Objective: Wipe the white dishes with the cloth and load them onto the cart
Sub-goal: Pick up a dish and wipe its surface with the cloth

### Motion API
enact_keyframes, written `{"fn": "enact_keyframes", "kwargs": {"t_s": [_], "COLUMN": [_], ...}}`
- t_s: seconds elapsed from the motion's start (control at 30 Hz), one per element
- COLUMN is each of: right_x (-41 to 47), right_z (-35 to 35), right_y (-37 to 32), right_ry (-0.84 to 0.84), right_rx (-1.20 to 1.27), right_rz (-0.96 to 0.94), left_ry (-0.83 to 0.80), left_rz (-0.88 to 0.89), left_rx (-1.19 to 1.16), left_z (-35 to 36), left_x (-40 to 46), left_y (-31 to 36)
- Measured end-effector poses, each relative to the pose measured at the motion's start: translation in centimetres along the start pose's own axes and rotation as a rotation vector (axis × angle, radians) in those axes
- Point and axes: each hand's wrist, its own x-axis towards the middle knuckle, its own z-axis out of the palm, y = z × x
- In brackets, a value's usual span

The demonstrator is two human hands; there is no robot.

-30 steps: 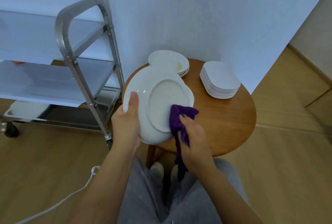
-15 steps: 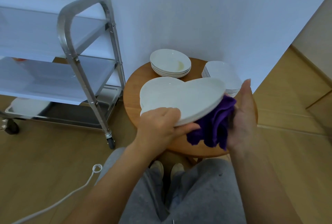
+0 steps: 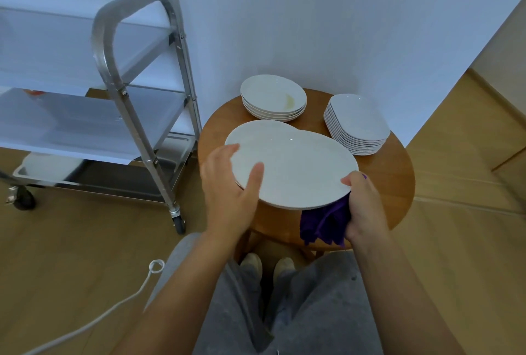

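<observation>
A large white plate is held face up and roughly level over the round wooden table. My right hand grips its near right rim, thumb on top, with the purple cloth bunched under the plate and hanging down. My left hand lies against the left rim, thumb resting on the plate's top and fingers stretched along the edge, slightly blurred. The steel cart stands to the left.
On the table's far side sit a stack of white bowls, the top one stained yellow, and a stack of squarish white plates. The cart's bottom tray holds a white dish. A white cable crosses the floor by my knees.
The plate has turned from back-facing-me to face up and level. My right hand has moved with the cloth from wiping the back to gripping the right rim, and my left hand has shifted to the left rim.
</observation>
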Motion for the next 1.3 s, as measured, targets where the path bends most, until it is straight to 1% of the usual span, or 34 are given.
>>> {"fn": "enact_keyframes", "kwargs": {"t_s": [0.03,0.07,0.1,0.13,0.17,0.27,0.33,0.53,0.63,0.73,0.9,1.03,1.13,1.3], "right_x": [0.2,0.4,0.6,0.9,1.1,2.2,3.0,5.9,7.2,8.4,10.2,11.5,12.0,11.9], "right_z": [0.1,0.2,0.4,0.5,0.5,0.3,0.1,0.7,1.4,2.3,3.4,4.0,4.2,4.2], "right_y": [0.3,0.6,0.9,1.0,1.0,0.9,0.9,0.3,0.3,0.4,0.4,0.2,0.1,0.2], "right_ry": [0.002,0.001,-0.002,-0.001,0.006,0.038,0.021,0.016,0.034,0.040,0.051,0.027,0.011,0.016], "right_rx": [0.016,0.026,0.031,0.027,0.009,-0.175,-0.312,-0.690,-0.804,-0.875,-0.996,-1.096,-1.132,-1.126], "right_rz": [-0.006,-0.020,-0.042,-0.069,-0.102,-0.224,-0.281,-0.313,-0.367,-0.388,-0.368,-0.321,-0.283,-0.282], "left_ry": [-0.034,-0.109,-0.193,-0.247,-0.267,-0.247,-0.226,-0.213,-0.205,-0.214,-0.244,-0.274,-0.264,-0.250], "left_rz": [-0.174,-0.313,-0.375,-0.363,-0.333,-0.292,-0.285,-0.319,-0.335,-0.349,-0.327,-0.328,-0.360,-0.398], "left_rx": [-0.023,-0.047,-0.031,0.019,0.055,0.064,0.094,0.209,0.261,0.292,0.486,0.583,0.572,0.474], "left_z": [0.1,0.3,0.4,0.5,0.6,1.0,1.3,2.5,2.9,3.3,4.0,4.4,4.7,5.1], "left_x": [0.4,0.7,1.0,1.1,1.2,1.7,2.3,3.8,4.5,5.3,6.5,7.3,7.3,6.9], "left_y": [-0.5,-1.1,-1.8,-2.3,-2.8,-3.4,-3.7,-5.2,-6.1,-7.0,-8.1,-8.6,-8.7,-9.1]}}
